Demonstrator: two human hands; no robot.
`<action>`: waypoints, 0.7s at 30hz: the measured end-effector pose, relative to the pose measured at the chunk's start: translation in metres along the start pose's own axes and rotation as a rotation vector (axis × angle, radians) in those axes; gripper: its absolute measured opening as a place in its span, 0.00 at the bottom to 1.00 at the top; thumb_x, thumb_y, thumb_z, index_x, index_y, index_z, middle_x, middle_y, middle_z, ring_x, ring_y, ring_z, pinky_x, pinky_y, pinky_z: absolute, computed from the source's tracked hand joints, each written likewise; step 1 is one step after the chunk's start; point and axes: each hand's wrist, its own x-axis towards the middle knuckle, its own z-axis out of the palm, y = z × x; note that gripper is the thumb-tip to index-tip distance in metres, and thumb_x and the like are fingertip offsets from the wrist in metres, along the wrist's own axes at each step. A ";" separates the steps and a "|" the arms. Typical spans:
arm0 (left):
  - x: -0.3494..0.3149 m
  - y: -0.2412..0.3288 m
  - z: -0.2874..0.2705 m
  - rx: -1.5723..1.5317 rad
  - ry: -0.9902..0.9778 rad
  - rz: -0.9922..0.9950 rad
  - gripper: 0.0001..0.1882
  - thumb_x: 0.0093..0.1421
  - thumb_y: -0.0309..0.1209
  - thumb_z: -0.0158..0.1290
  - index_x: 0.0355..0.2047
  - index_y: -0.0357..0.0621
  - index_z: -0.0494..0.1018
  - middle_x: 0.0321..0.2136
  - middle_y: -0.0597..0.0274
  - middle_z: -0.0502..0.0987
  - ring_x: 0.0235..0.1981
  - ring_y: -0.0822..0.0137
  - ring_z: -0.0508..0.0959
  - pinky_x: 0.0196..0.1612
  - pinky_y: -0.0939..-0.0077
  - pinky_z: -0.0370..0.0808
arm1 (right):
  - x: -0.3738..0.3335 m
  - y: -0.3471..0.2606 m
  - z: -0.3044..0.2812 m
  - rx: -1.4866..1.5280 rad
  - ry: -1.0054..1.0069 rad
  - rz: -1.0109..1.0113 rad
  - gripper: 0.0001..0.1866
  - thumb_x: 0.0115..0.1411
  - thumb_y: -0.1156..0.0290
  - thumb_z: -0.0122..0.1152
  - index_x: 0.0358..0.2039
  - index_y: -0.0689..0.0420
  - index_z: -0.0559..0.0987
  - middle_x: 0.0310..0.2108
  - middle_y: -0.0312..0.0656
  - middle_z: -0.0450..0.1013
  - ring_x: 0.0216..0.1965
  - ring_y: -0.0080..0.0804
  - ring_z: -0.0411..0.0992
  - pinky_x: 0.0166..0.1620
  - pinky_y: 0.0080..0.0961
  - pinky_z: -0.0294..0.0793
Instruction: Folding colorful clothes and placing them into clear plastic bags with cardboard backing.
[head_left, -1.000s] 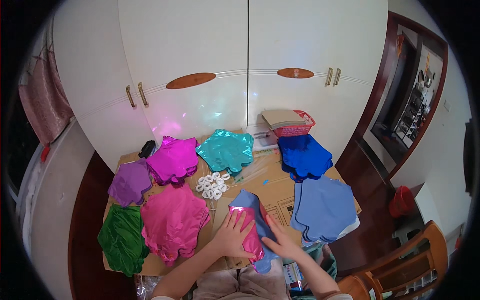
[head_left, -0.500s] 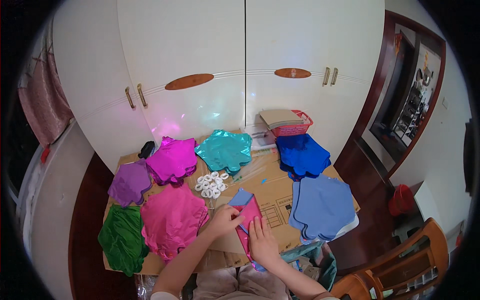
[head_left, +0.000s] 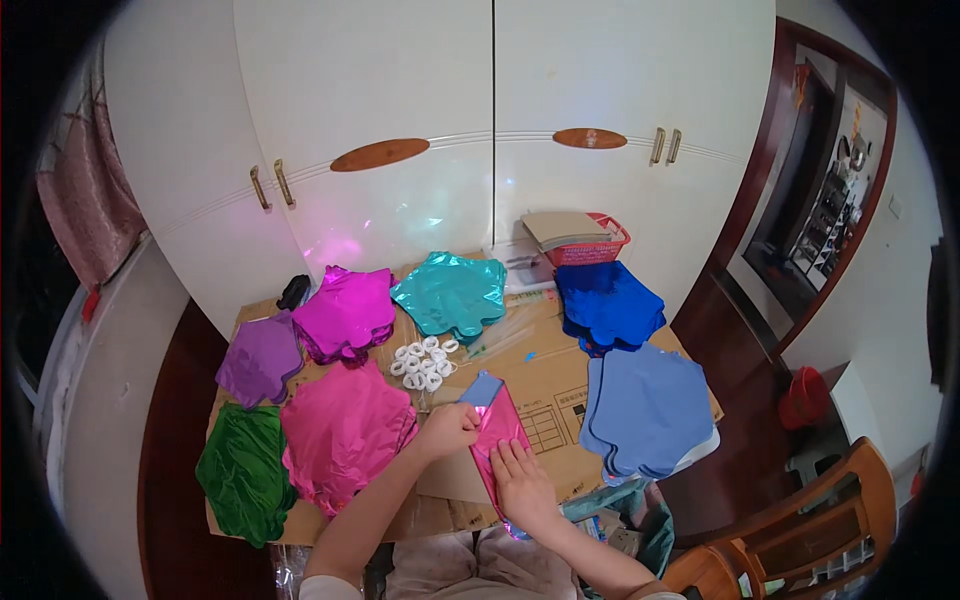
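Observation:
A folded pink foil sheet [head_left: 497,415] lies at the table's near middle in a long narrow strip, with a grey-blue layer [head_left: 482,388] showing at its far end. My left hand [head_left: 450,432] is closed, its curled fingers pinching the left edge of the foil. Flat on the lower part of the strip rests my right hand [head_left: 522,485], fingers stretched out and pressing down. Just beyond my left hand sits a heap of small white rings [head_left: 424,364]. Left of my forearm lies a stack of pink foil sheets [head_left: 345,435] with scalloped edges.
Cardboard [head_left: 540,375] covers the table. Around it lie stacks of green [head_left: 245,475], purple [head_left: 260,360], magenta [head_left: 347,312], teal [head_left: 450,293], dark blue [head_left: 608,305] and grey-blue sheets [head_left: 648,412]. A red basket [head_left: 590,248] stands by the white cabinet; a wooden chair [head_left: 810,520] is at right.
The strip's left flap now lies folded over, hiding most of the grey-blue layer. My left hand has turned into a tighter curl at the edge; my right hand stays flat.

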 end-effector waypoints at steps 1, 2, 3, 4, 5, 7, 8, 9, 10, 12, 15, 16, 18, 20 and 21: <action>0.000 -0.001 0.000 -0.006 -0.007 0.003 0.13 0.43 0.24 0.56 0.32 0.35 0.73 0.22 0.59 0.78 0.23 0.71 0.77 0.28 0.77 0.73 | 0.000 0.000 0.000 0.008 -0.006 0.000 0.23 0.54 0.71 0.46 0.52 0.62 0.69 0.54 0.50 0.66 0.58 0.45 0.61 0.62 0.40 0.54; -0.001 0.000 -0.001 0.005 -0.005 0.000 0.12 0.43 0.24 0.56 0.31 0.35 0.72 0.22 0.59 0.78 0.23 0.71 0.77 0.28 0.77 0.73 | 0.000 -0.001 -0.002 0.017 -0.011 -0.002 0.23 0.54 0.71 0.46 0.52 0.62 0.69 0.54 0.50 0.66 0.58 0.46 0.61 0.62 0.40 0.54; -0.002 0.006 -0.003 0.015 -0.004 -0.001 0.12 0.43 0.24 0.56 0.30 0.35 0.72 0.22 0.59 0.77 0.23 0.72 0.76 0.28 0.77 0.72 | 0.001 -0.002 -0.005 0.026 -0.017 -0.001 0.23 0.54 0.71 0.46 0.52 0.62 0.70 0.54 0.49 0.66 0.58 0.46 0.61 0.62 0.41 0.54; -0.003 0.010 -0.003 0.025 -0.004 -0.003 0.12 0.43 0.24 0.56 0.29 0.35 0.72 0.21 0.60 0.77 0.23 0.72 0.76 0.28 0.77 0.72 | 0.001 -0.002 -0.006 0.034 -0.023 0.000 0.23 0.54 0.71 0.46 0.52 0.61 0.70 0.54 0.49 0.66 0.58 0.46 0.61 0.61 0.41 0.54; -0.004 0.010 -0.003 0.020 0.002 0.005 0.12 0.43 0.24 0.56 0.30 0.35 0.71 0.21 0.60 0.77 0.23 0.71 0.76 0.28 0.77 0.72 | 0.001 -0.002 -0.006 0.043 -0.025 -0.002 0.23 0.54 0.72 0.46 0.52 0.61 0.69 0.54 0.49 0.66 0.58 0.46 0.61 0.61 0.41 0.54; -0.004 0.011 -0.004 0.013 0.016 0.023 0.12 0.42 0.25 0.56 0.30 0.36 0.70 0.21 0.60 0.76 0.23 0.70 0.76 0.28 0.76 0.72 | 0.000 -0.002 -0.004 0.060 -0.024 -0.005 0.24 0.54 0.72 0.46 0.53 0.61 0.69 0.54 0.48 0.66 0.58 0.46 0.62 0.61 0.41 0.55; -0.004 0.011 -0.004 0.023 0.030 0.038 0.13 0.42 0.25 0.56 0.30 0.36 0.70 0.21 0.60 0.76 0.23 0.69 0.76 0.28 0.76 0.72 | 0.000 -0.001 -0.003 0.064 -0.024 -0.007 0.24 0.54 0.72 0.46 0.53 0.61 0.69 0.54 0.49 0.66 0.57 0.46 0.62 0.61 0.42 0.55; -0.005 0.012 -0.004 0.034 0.044 0.052 0.13 0.42 0.25 0.56 0.31 0.36 0.69 0.20 0.59 0.76 0.23 0.68 0.76 0.27 0.75 0.72 | -0.001 -0.001 -0.001 0.069 -0.025 -0.008 0.24 0.54 0.72 0.46 0.53 0.61 0.69 0.54 0.49 0.66 0.57 0.46 0.62 0.61 0.42 0.55; -0.006 0.014 -0.005 0.045 0.058 0.066 0.13 0.42 0.25 0.56 0.31 0.37 0.69 0.20 0.59 0.75 0.22 0.67 0.76 0.27 0.74 0.72 | -0.001 -0.001 0.000 0.074 -0.025 -0.010 0.24 0.54 0.72 0.46 0.53 0.61 0.69 0.54 0.49 0.66 0.57 0.46 0.62 0.61 0.42 0.55; -0.008 0.023 -0.009 0.074 0.016 -0.005 0.14 0.41 0.26 0.56 0.31 0.38 0.69 0.23 0.58 0.76 0.27 0.63 0.77 0.33 0.69 0.72 | -0.001 0.000 0.000 0.078 -0.018 -0.017 0.24 0.53 0.72 0.47 0.52 0.61 0.69 0.54 0.49 0.66 0.57 0.46 0.62 0.61 0.43 0.55; -0.011 0.025 -0.002 0.318 0.103 0.221 0.16 0.45 0.27 0.55 0.36 0.39 0.70 0.35 0.55 0.75 0.40 0.61 0.75 0.44 0.64 0.69 | -0.001 0.001 0.000 0.077 -0.022 -0.030 0.24 0.53 0.71 0.48 0.52 0.61 0.70 0.53 0.49 0.67 0.57 0.47 0.62 0.61 0.43 0.55; -0.013 0.025 0.002 0.432 0.158 0.354 0.17 0.47 0.27 0.55 0.39 0.38 0.70 0.39 0.54 0.75 0.46 0.60 0.74 0.49 0.63 0.68 | -0.001 0.002 -0.001 0.074 -0.025 -0.035 0.24 0.53 0.71 0.48 0.51 0.62 0.70 0.53 0.49 0.67 0.57 0.47 0.62 0.61 0.44 0.55; -0.017 0.034 0.016 0.210 -0.004 0.522 0.17 0.54 0.28 0.51 0.45 0.39 0.70 0.47 0.52 0.71 0.53 0.60 0.68 0.55 0.60 0.63 | -0.004 0.004 0.006 0.069 -0.068 -0.025 0.24 0.51 0.70 0.51 0.51 0.62 0.71 0.52 0.50 0.68 0.57 0.47 0.62 0.61 0.44 0.55; -0.018 0.038 0.026 0.192 -0.117 0.599 0.18 0.59 0.30 0.47 0.50 0.40 0.68 0.53 0.52 0.68 0.59 0.60 0.63 0.59 0.58 0.59 | -0.006 0.006 0.008 0.087 -0.124 -0.005 0.25 0.50 0.70 0.53 0.50 0.62 0.71 0.52 0.50 0.68 0.57 0.47 0.62 0.61 0.45 0.55; -0.016 0.037 0.030 0.291 -0.149 0.596 0.19 0.61 0.31 0.45 0.52 0.40 0.66 0.55 0.53 0.66 0.60 0.61 0.61 0.61 0.58 0.57 | -0.007 0.006 0.007 0.107 -0.155 0.010 0.25 0.49 0.70 0.54 0.50 0.62 0.71 0.51 0.50 0.68 0.57 0.47 0.62 0.61 0.45 0.55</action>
